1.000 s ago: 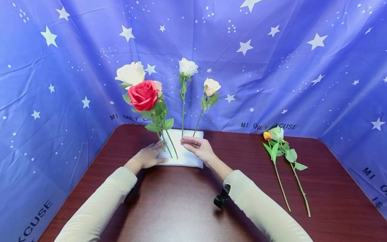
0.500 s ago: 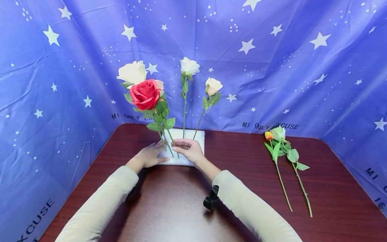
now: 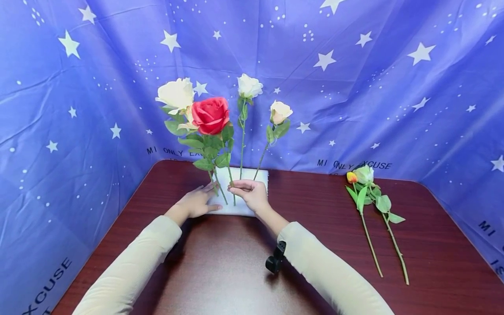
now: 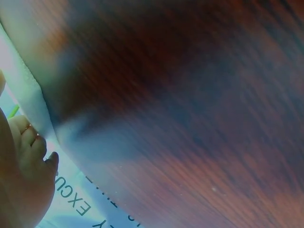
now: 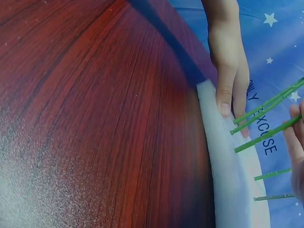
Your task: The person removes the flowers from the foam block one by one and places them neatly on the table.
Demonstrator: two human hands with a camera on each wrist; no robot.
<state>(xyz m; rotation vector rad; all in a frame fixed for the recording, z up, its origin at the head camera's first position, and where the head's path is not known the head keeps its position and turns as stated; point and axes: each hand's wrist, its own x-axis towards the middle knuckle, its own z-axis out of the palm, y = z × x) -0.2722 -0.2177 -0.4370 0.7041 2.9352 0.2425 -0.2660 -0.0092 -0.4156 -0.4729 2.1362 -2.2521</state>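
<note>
The red rose [image 3: 210, 115] could tip over or pop out of the white foam block [image 3: 260, 176] if its thin green stem [image 3: 230, 180] is pushed in crooked, because the big flower on top is heavy and leans. The stem could also bend where the fingers squeeze it. The block could slide on the smooth brown table [image 3: 220, 262] if the other hand lets go. The right hand [image 3: 252, 194] pinches the rose stem low down, with its thumb and fingers [image 3: 238, 187] curled close around it, just above the block. The rose head stands high above those fingers, next to a big cream rose [image 3: 176, 93]. The left hand [image 3: 195, 202] lies flat on the block's near left end, fingers straight and close together, with the thumb along the front edge, and it holds the block down. In the right wrist view that thumb [image 5: 225, 97] presses on the foam edge just beside the green stems. Two more cream roses [image 3: 249, 85] stand in the block behind the fingers. Two loose flowers [image 3: 364, 183] lie far off to the right of the fingers.
</note>
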